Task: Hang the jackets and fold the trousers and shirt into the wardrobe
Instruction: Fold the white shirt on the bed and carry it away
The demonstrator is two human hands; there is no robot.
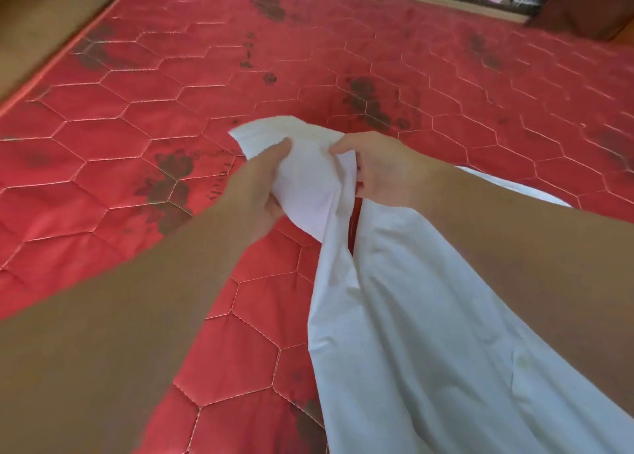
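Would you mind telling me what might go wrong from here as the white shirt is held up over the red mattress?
1. Both the left hand and the right hand grip the white shirt bunched at one end, so creases may set into the fold.
2. Most of the cloth hangs loose toward the camera and could drag or twist when laid down.
3. The red mattress shows dark patches; if they are dirt rather than print, they could mark the shirt.
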